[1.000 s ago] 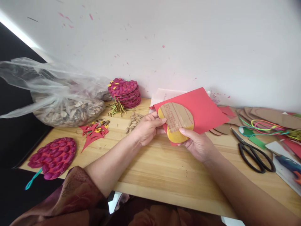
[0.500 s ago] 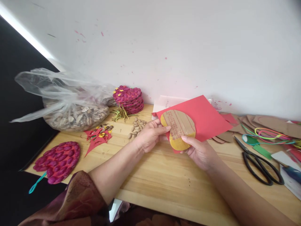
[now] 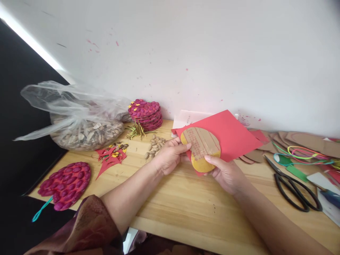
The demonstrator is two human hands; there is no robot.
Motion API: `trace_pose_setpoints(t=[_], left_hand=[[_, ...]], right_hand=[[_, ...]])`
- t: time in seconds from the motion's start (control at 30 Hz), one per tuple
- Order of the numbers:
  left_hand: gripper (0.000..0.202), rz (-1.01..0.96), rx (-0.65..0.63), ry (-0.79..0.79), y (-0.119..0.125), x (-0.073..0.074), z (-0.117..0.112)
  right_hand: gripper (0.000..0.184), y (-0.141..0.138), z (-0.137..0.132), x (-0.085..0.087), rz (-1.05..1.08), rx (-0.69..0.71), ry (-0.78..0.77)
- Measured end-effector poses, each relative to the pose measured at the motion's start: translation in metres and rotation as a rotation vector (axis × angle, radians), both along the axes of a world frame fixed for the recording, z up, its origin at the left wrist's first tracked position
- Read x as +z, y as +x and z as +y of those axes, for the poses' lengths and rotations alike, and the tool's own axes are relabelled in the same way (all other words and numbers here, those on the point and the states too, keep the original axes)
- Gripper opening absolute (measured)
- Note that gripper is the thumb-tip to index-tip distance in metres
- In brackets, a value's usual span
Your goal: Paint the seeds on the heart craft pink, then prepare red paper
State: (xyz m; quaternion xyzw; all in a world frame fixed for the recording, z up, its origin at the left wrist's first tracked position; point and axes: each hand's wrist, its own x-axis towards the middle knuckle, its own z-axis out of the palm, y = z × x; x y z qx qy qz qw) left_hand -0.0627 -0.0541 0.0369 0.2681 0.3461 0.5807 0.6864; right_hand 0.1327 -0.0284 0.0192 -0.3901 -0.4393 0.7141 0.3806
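Between my hands is a cardboard cutout [image 3: 203, 143], rounded and roughly heart-shaped, brown with faint print and yellow tape along its edges. It lies against a sheet of red paper [image 3: 233, 134] that extends behind it to the right. My left hand [image 3: 172, 154] pinches the left edge, thumb on the cardboard and fingers behind. My right hand [image 3: 224, 173] grips the lower right edge, its thumb pressed on the front. Both are held above the wooden table [image 3: 183, 209].
Left: a plastic bag of shells [image 3: 87, 131], a purple-studded heart [image 3: 67, 184] with a blue loop, red paper scraps [image 3: 110, 163]. Behind: stacked purple-studded pieces [image 3: 146, 115] and pistachio-like shells [image 3: 154, 146]. Right: black-handled scissors [image 3: 294, 187], cardboard cutouts [image 3: 305, 140], colourful cords [image 3: 305, 152].
The whole view has shifted slightly, with the scene sitting a little lower. My hands keep the same hold on the cardboard and red paper.
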Motion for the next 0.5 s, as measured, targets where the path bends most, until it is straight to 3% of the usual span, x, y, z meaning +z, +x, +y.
trace_pose_setpoints(t=[0.07,0.2,0.4,0.5], left_hand=[[0.027,-0.006,0.018,-0.049,-0.0002,0.0016,0.0009],[0.044,-0.043,0.048,-0.131,-0.0003,0.0047,0.0027],[0.029,-0.053,0.071,-0.123,0.0018,0.0031,0.0015],[0.031,-0.061,0.061,-0.113,0.0017,0.0023,0.0016]], right_hand=[[0.054,-0.0006,0.0000,0.0010,-0.002,-0.014,-0.002],[0.053,-0.0001,0.0002,0.0020,0.019,-0.009,-0.003],[0.048,0.0027,0.0007,0.0014,0.017,-0.001,-0.009],[0.051,0.0024,0.0007,0.0018,0.019,0.006,-0.003]])
